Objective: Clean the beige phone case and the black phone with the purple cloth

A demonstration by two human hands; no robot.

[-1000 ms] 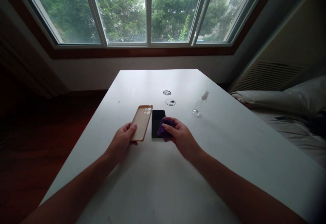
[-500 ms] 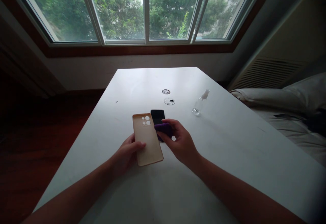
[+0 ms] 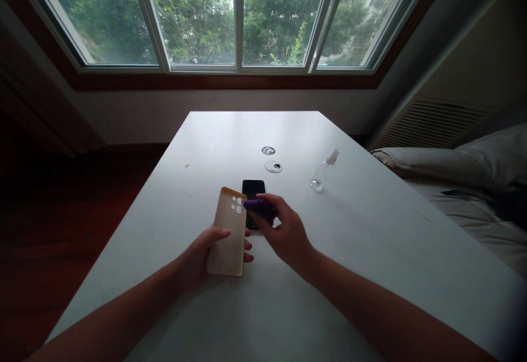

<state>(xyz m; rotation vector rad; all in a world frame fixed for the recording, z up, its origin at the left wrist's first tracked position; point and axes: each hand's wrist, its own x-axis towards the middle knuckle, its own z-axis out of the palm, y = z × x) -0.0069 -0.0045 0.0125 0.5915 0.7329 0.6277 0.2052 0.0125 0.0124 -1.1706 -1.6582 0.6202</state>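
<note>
Since half a second ago, the tan phone case [image 3: 226, 246] in my left hand [image 3: 198, 253] has turned so that its top leans to the right instead of the left, and the folded purple cloth [image 3: 260, 208] in my right hand [image 3: 289, 231] has come up beside its camera holes. In this single view from my head, looking forward and down, the case is held above the near part of the table, its long axis running away from me with the upper end tipped rightward. My left thumb presses on its face while the fingers curl behind, their tips showing past the right edge. My right thumb and fingers pinch the cloth, whose end points left at the upper right edge of the case; I cannot tell whether they touch. The holes lie just left of those right fingertips, so the right hand is the nearer to them, while the left has the lower half. Behind the cloth a dark phone [image 3: 253, 187] lies flat, long axis pointing away, partly covered by my right hand. The white table [image 3: 362, 230] also bears a clear spray bottle [image 3: 325, 171] to the right and, farther off, two round inserts [image 3: 273, 166]. Beyond stands a window [image 3: 238, 21] onto trees, with reddish floor [image 3: 61, 241] to the left and pale bedding [image 3: 415, 161] to the right.
</note>
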